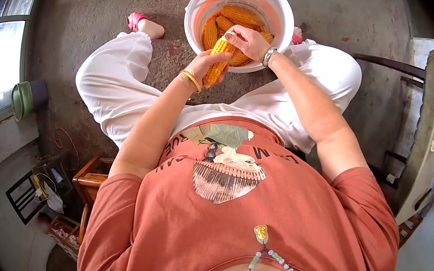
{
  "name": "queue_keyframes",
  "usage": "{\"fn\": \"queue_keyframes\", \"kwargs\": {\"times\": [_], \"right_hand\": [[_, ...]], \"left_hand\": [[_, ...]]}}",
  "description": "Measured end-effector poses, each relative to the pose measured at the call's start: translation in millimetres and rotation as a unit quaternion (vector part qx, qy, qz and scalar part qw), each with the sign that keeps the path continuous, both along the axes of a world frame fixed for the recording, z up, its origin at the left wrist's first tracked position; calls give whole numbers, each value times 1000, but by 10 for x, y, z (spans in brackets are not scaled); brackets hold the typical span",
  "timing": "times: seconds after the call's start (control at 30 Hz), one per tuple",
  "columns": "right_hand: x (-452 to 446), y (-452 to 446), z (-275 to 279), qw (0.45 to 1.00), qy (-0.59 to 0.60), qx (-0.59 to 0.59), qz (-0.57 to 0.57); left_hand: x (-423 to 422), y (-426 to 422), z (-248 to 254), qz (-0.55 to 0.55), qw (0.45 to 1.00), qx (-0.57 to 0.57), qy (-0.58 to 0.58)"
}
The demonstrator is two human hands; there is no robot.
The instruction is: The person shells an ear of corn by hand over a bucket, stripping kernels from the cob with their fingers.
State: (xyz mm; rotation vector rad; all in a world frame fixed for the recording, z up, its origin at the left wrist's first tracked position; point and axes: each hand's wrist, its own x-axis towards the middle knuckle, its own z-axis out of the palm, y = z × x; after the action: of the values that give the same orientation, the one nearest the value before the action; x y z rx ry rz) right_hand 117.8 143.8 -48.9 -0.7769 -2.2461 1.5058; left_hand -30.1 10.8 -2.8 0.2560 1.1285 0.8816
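Observation:
A yellow corn cob (217,64) is held at a slant over the near rim of a white bucket (279,3). My left hand (203,68), with a gold bracelet at its wrist, is wrapped around the cob's lower part. At the upper end, my right hand (251,45) has curled fingers and its thumb pressed against the cob's tip; a silver bracelet circles that wrist. Several more corn cobs (239,15) lie inside the bucket, partly hidden behind my right hand. The contact under the right fingers is hidden.
The bucket stands on a grey concrete floor (95,13) between my knees. A wooden stool (90,175) is on the left, below a green container (22,101) by the window. To the right is a table (424,119) with items on it, near a dark curved chair rail (390,64).

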Motion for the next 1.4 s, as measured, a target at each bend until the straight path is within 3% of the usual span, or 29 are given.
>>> {"fn": "queue_keyframes", "kwargs": {"times": [0.13,0.23,0.33,0.47,0.6,0.7,0.8,0.9,1.0,1.1,1.23,1.4], "right_hand": [[45,85,46,996,-85,-16,4],[56,105,78,994,-66,-76,-29],[60,140,54,992,-1,-119,47],[51,71,55,974,0,-210,81],[53,-16,194,975,13,-208,71],[39,-17,226,981,24,-174,78],[57,8,203,976,-37,-195,88],[43,-10,-5,992,38,-105,58],[40,-1,-67,991,9,-125,47],[43,66,20,972,-116,-201,38],[97,118,151,944,-38,-315,88],[93,82,129,935,-16,-329,133]], "left_hand": [[-1,-21,13,-8,1000,-8,-27],[-10,-53,-2,-6,996,-16,-84],[-9,-62,5,3,991,-23,-135],[-49,-74,-127,-3,981,-20,-193],[-86,-95,-141,-14,971,-6,-239],[-95,-76,-86,-14,973,-6,-231],[-94,-70,-128,-32,970,-27,-240],[-41,-83,-140,-61,981,-29,-181],[-13,-70,-144,-58,986,-44,-153],[8,-45,-145,-59,987,-55,-141],[-47,-86,-166,-31,974,-43,-220],[-111,-129,-230,-18,958,-20,-285]]}}
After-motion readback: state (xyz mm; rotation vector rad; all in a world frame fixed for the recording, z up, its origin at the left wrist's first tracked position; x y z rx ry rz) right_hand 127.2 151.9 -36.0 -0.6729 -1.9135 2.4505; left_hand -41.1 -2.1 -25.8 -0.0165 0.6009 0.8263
